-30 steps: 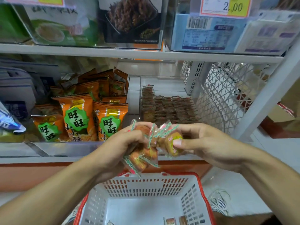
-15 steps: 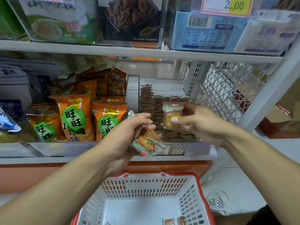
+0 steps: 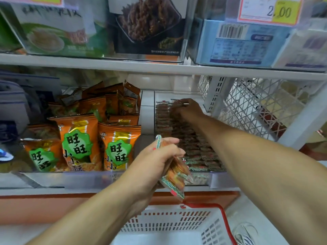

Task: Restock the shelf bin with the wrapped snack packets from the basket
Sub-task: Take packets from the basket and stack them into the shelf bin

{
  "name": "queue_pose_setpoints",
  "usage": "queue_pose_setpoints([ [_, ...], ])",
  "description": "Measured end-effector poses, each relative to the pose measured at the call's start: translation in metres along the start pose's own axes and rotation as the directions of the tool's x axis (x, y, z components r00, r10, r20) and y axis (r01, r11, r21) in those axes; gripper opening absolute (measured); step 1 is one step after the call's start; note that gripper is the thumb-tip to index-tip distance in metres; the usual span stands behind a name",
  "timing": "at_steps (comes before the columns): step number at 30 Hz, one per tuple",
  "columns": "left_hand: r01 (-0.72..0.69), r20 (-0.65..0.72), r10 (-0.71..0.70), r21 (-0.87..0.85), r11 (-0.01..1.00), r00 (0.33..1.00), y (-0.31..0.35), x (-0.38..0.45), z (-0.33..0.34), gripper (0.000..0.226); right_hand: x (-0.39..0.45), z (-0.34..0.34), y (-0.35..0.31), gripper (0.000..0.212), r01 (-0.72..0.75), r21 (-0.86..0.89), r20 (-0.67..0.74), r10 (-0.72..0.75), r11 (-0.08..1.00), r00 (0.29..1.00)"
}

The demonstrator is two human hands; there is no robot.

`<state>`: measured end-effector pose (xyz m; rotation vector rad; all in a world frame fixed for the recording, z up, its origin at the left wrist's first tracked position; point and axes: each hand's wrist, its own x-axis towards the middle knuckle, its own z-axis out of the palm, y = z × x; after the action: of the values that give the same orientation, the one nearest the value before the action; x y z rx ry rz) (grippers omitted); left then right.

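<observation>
- Left grip (image 3: 155, 161): fingers curled round a bunch of wrapped snack packets (image 3: 174, 175), held upright-tilted; packet ends stick out above and below the fist.
- Right grip (image 3: 187, 107): reached deep into the shelf bin (image 3: 217, 179), fingers bent down onto the rear rows of packets; cannot tell whether it holds one.
- Rows of stocked packets (image 3: 192, 149) fill the bin between the right grip and the bin's front wall; the right forearm passes over them.
- Held bunch sits in front of the bin's front-left corner, well short of the right grip.
- Basket (image 3: 177, 221), white with red rim, directly below the left grip.
- Orange snack bags (image 3: 79, 142) in the neighbouring bin, left of the left grip.
- Price tag (image 3: 269, 9) on the shelf above, up and right of the right grip.
</observation>
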<state>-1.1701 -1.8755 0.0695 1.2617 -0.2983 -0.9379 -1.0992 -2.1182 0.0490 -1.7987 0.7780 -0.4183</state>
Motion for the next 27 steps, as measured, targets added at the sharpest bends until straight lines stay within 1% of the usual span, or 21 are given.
queue_pose_setpoints([
  [2,-0.004,-0.009,0.004,-0.011,1.000,1.000,-0.002,0.004,-0.001,0.035,0.011,0.004,0.002,0.035,-0.033,-0.024,0.029,0.034,0.999,0.999],
  [3,-0.008,-0.016,0.008,-0.011,1.000,1.000,-0.002,0.007,0.000,0.034,0.013,0.006,0.003,0.034,-0.042,-0.032,0.023,0.043,0.999,0.999],
  [4,-0.009,-0.023,0.009,-0.009,1.000,1.000,-0.002,0.008,0.000,0.033,0.015,0.007,0.005,0.038,-0.047,-0.041,0.005,0.047,0.998,0.999],
  [7,-0.009,-0.023,0.008,-0.007,1.000,1.000,-0.004,0.011,0.000,0.037,0.011,0.009,0.007,0.063,-0.051,-0.077,-0.070,0.046,0.996,0.997],
  [8,-0.009,-0.018,0.009,-0.009,1.000,1.000,-0.004,0.011,0.000,0.039,0.009,0.010,0.008,0.069,-0.042,-0.081,-0.077,0.036,0.996,0.996],
  [11,0.001,0.008,-0.001,-0.022,1.000,1.000,-0.005,0.008,-0.002,0.041,0.007,0.013,0.010,0.079,-0.005,-0.125,-0.017,0.003,0.992,1.000],
  [13,0.004,0.012,-0.003,-0.026,1.000,1.000,-0.004,0.006,-0.003,0.038,0.008,0.013,0.012,0.080,0.009,-0.145,0.000,-0.009,0.989,1.000],
  [16,-0.003,-0.001,0.003,-0.023,1.000,1.000,-0.002,0.007,-0.003,0.031,0.009,0.013,0.011,0.078,0.005,-0.177,-0.035,-0.011,0.984,0.999],
  [19,0.002,0.009,-0.002,-0.037,0.999,1.000,0.000,0.006,-0.004,0.039,0.007,0.016,0.012,0.071,0.032,-0.193,-0.114,-0.055,0.981,0.992],
  [20,0.010,0.010,-0.009,-0.049,0.999,1.000,0.000,0.005,-0.004,0.043,0.006,0.018,0.011,0.068,0.033,-0.199,-0.120,-0.058,0.979,0.991],
  [22,0.035,0.018,-0.033,-0.081,0.996,0.999,0.000,0.003,-0.003,0.045,0.000,0.018,0.009,0.066,0.028,-0.254,-0.068,-0.047,0.967,0.997],
  [24,0.072,0.029,-0.069,-0.134,0.988,0.997,0.001,-0.002,-0.003,0.043,-0.007,0.010,0.006,0.072,0.058,-0.302,0.003,-0.060,0.952,0.998],
  [26,0.099,0.047,-0.092,-0.201,0.974,0.995,0.004,-0.009,-0.004,0.034,-0.021,-0.001,-0.005,0.076,0.099,-0.309,0.022,-0.098,0.946,0.995],
  [27,0.107,0.057,-0.096,-0.234,0.966,0.994,0.007,-0.014,-0.004,0.026,-0.033,-0.006,-0.012,0.072,0.140,-0.310,0.008,-0.144,0.940,0.989],
])
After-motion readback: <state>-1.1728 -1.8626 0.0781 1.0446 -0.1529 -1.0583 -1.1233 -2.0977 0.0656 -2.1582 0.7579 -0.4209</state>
